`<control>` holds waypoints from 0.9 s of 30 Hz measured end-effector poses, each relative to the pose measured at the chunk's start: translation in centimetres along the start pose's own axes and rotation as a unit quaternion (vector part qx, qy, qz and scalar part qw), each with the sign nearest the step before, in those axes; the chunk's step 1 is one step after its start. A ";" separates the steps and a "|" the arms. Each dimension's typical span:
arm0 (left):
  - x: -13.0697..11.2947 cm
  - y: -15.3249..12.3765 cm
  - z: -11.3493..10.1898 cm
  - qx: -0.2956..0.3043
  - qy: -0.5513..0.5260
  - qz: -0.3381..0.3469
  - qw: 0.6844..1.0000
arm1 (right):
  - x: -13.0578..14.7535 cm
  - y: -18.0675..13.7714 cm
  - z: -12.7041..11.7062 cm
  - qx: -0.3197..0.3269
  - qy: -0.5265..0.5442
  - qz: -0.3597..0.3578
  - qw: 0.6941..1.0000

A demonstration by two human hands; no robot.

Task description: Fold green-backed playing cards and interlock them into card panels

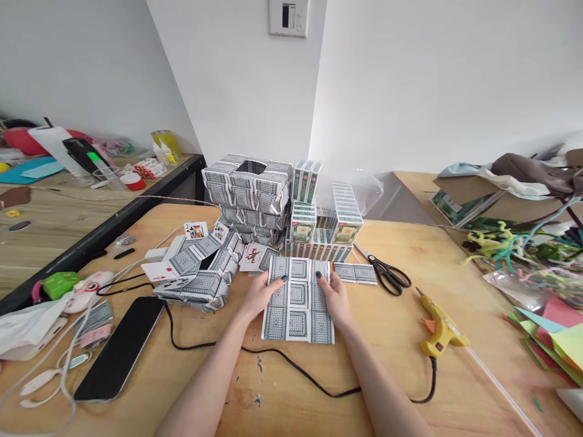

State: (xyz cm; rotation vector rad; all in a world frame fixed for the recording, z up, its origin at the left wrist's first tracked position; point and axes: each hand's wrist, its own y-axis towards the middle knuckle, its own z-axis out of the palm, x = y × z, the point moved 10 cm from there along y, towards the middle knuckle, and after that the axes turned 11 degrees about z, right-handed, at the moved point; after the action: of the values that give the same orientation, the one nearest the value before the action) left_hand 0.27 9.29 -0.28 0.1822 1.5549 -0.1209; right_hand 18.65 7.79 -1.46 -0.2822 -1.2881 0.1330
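At table — L hand, R hand, card panel held btwn

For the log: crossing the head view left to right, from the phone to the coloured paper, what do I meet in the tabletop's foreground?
Flat black rectangular phone, left hand, flat grey-and-white panel of playing cards, right hand, black-handled metal scissors, yellow plastic glue gun, multicoloured paper sheets.

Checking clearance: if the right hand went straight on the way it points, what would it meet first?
Probably the lower row of small green-and-white card boxes, beyond the flat grey-and-white playing-card panel that the right hand holds. Depth is unclear from one view.
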 end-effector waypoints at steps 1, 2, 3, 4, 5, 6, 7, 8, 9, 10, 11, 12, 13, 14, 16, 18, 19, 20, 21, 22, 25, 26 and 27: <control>0.0 0.0 0.0 0.000 -0.006 -0.004 1.000 | 0.0 0.0 -0.1 -0.003 -0.005 -0.005 1.000; 0.1 0.0 0.0 0.001 -0.013 -0.008 1.000 | 0.0 0.1 -0.2 -0.008 -0.011 -0.010 1.000; 0.1 0.0 0.1 0.001 -0.023 -0.013 1.000 | 0.0 0.1 -0.3 -0.013 -0.020 -0.014 1.000; 0.1 -0.1 0.2 0.003 -0.034 -0.018 0.999 | 0.1 0.1 -0.4 -0.020 -0.030 -0.017 0.999; 0.1 -0.2 0.3 0.004 -0.045 -0.022 0.999 | 0.1 0.0 -0.5 -0.027 -0.042 -0.020 0.999; 0.0 -0.3 0.4 0.005 -0.056 -0.024 0.998 | 0.2 0.0 -0.6 -0.033 -0.054 -0.024 0.998; -0.1 -0.3 0.5 0.005 -0.065 -0.025 0.998 | 0.3 -0.1 -0.6 -0.039 -0.065 -0.028 0.997; -0.1 -0.4 0.5 0.004 -0.072 -0.024 0.997 | 0.4 -0.2 -0.6 -0.043 -0.077 -0.033 0.996; -0.2 -0.4 0.5 0.001 -0.076 -0.023 0.997 | 0.5 -0.3 -0.6 -0.044 -0.086 -0.037 0.995; -0.2 -0.4 0.4 -0.006 -0.077 -0.021 0.997 | 0.6 -0.3 -0.5 -0.044 -0.094 -0.041 0.994; -0.2 -0.4 0.3 -0.014 -0.072 -0.018 0.997 | 0.7 -0.4 -0.4 -0.041 -0.101 -0.044 0.993; -0.2 -0.3 0.1 -0.022 -0.063 -0.016 0.998 | 0.8 -0.5 -0.3 -0.038 -0.106 -0.046 0.993; -0.2 -0.3 -0.1 -0.032 -0.050 -0.011 0.998 | 0.8 -0.5 -0.2 -0.036 -0.109 -0.047 0.992; -0.3 -0.2 -0.3 -0.042 -0.036 -0.006 0.998 | 0.8 -0.5 -0.1 -0.034 -0.110 -0.047 0.992; -0.4 -0.1 -0.6 -0.054 -0.013 0.003 0.998 | 0.8 -0.5 -0.1 -0.037 -0.112 -0.048 0.992; -0.4 0.0 -0.7 -0.057 -0.004 0.010 0.998 | 0.7 -0.5 -0.2 -0.046 -0.113 -0.046 0.991; -0.5 0.0 -0.6 -0.055 -0.003 0.013 0.998 | 0.6 -0.5 -0.3 -0.051 -0.113 -0.045 0.991; -0.5 0.0 -0.5 -0.052 -0.003 0.016 0.999 | 0.5 -0.5 -0.4 -0.053 -0.111 -0.043 0.992; -0.5 0.0 -0.4 -0.048 -0.002 0.021 0.999 | 0.5 -0.5 -0.4 -0.053 -0.106 -0.039 0.992; -0.6 0.0 -0.3 -0.046 0.001 0.026 0.999 | 0.4 -0.4 -0.3 -0.048 -0.100 -0.035 0.993; -0.6 0.1 -0.3 -0.048 0.017 0.039 0.998 | 0.3 -0.4 0.1 -0.022 -0.067 -0.018 0.997; -0.5 0.1 -0.3 -0.051 0.023 0.041 0.998 | 0.3 -0.4 0.2 -0.014 -0.055 -0.011 0.998; -0.4 0.1 -0.4 -0.053 0.028 0.042 0.997 | 0.3 -0.4 0.4 -0.007 -0.044 -0.005 0.999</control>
State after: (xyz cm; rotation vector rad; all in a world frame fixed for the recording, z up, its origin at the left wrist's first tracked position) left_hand -0.10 9.46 0.13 0.1682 1.6031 0.0330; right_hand 18.36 7.54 -1.00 -0.2845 -1.3789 0.1286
